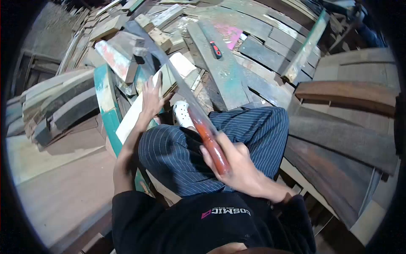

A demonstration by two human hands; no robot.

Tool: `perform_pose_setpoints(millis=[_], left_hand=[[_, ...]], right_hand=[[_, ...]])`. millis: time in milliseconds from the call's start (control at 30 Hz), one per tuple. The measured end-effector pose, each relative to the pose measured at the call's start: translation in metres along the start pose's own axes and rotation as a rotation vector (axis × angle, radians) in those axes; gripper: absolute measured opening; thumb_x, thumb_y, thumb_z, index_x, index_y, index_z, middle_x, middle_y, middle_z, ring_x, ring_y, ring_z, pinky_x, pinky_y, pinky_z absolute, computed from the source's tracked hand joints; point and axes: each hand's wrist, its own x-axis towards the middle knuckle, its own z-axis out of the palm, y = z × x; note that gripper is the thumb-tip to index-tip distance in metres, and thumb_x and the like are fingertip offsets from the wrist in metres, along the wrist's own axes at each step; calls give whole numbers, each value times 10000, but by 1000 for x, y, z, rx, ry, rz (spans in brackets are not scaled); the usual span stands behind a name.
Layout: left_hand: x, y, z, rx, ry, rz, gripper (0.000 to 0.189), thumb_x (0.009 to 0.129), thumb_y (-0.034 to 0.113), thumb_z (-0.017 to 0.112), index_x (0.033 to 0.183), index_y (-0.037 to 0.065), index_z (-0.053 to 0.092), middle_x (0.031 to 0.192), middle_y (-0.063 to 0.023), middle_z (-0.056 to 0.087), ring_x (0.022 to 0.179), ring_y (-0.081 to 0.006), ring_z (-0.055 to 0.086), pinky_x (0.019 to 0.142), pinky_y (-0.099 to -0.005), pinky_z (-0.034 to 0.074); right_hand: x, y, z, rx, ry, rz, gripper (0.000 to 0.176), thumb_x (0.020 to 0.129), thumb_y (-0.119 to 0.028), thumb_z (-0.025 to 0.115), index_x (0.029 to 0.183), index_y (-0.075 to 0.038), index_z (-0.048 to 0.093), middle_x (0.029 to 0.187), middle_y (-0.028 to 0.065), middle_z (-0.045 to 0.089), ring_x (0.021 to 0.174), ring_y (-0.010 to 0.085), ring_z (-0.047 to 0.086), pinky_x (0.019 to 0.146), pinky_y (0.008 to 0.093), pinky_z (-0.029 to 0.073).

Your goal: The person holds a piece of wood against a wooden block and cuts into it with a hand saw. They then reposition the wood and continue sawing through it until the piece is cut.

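Observation:
My right hand (239, 165) is wrapped round the reddish-orange handle (211, 148) of a long tool. Its long grey blade (182, 84) runs up and to the left from the handle, blurred in part. My left hand (153, 97) lies on a pale, light-coloured wooden board (133, 118), its fingers pointing up along the wood and partly spread, to the left of the blade. Between the hands shows a white spotted shoe (182, 113), in front of my striped trousers (169, 156).
A screwdriver-like tool with a red and black handle (216, 51) lies on a grey plank (222, 76). Wood blocks (116, 59) are piled at the upper left. A green-painted beam (105, 93) stands left of my left arm. Curved brown wood (342, 95) is at right.

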Motion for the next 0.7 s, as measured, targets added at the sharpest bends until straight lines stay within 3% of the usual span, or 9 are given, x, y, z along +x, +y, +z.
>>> perform_pose_setpoints(millis=[100, 200, 300, 367, 433, 533, 633, 667, 700], left_hand=[[-1, 1, -1, 0, 8, -4, 955, 838, 465, 752, 1595, 82, 314, 1414, -295, 422, 1192, -452, 445, 1071, -539, 354], [0, 6, -7, -41, -7, -20, 971, 828, 464, 762, 1599, 87, 308, 1412, -296, 424, 1189, -452, 449, 1071, -544, 350], [4, 4, -5, 0, 4, -13, 982, 826, 485, 757, 1605, 96, 302, 1398, -290, 441, 1213, -447, 448, 1075, -532, 354], [0, 1, 0, 19, 18, -9, 969, 840, 501, 741, 1608, 107, 300, 1386, -291, 450, 1228, -452, 445, 1077, -525, 357], [7, 1, -1, -35, -19, -45, 959, 848, 505, 734, 1610, 116, 299, 1386, -295, 448, 1221, -455, 446, 1077, -535, 353], [1, 4, -6, -54, -26, -46, 947, 857, 514, 723, 1609, 120, 302, 1394, -300, 442, 1212, -459, 444, 1075, -552, 350], [0, 3, -5, -18, -18, -3, 956, 853, 519, 728, 1605, 108, 305, 1398, -309, 441, 1215, -459, 441, 1077, -552, 351], [0, 2, -5, -15, -9, -1, 956, 853, 519, 728, 1605, 108, 306, 1398, -310, 441, 1218, -459, 441, 1081, -551, 350], [-1, 1, -3, -13, 0, 1, 955, 852, 519, 728, 1605, 109, 307, 1399, -312, 441, 1220, -459, 441, 1084, -549, 349]], right_hand=[[35, 52, 37, -29, 10, -46, 306, 879, -25, 726, 1093, 17, 510, 812, 266, 691, 678, 419, 712, 553, 417, 548], [71, 79, 60, -34, 3, -86, 334, 889, -47, 726, 1134, 11, 507, 762, 250, 673, 647, 450, 682, 536, 452, 516], [46, 50, 44, -57, 58, -36, 333, 904, -63, 718, 1154, 10, 510, 721, 230, 656, 594, 425, 669, 506, 449, 491], [4, 30, 23, -7, 30, -22, 361, 893, -53, 744, 1171, 26, 528, 709, 189, 658, 546, 347, 682, 472, 385, 503], [-38, 0, -6, -96, -71, -1, 320, 882, -46, 749, 1072, 60, 514, 763, 240, 678, 589, 354, 709, 483, 395, 552], [-68, -23, -32, -267, -108, -19, 310, 861, -59, 781, 1031, 93, 572, 873, 206, 675, 509, 235, 675, 407, 319, 513], [-35, -22, -30, -191, -42, -70, 320, 883, -40, 749, 1099, 112, 568, 852, 208, 673, 506, 248, 676, 411, 319, 502], [-19, -16, -20, -19, -40, 112, 261, 899, -81, 747, 1072, 31, 587, 754, 149, 638, 559, 288, 685, 481, 338, 485], [5, 0, -4, -29, 14, 68, 279, 904, -71, 732, 1117, 15, 573, 771, 179, 645, 589, 338, 676, 539, 373, 509]])
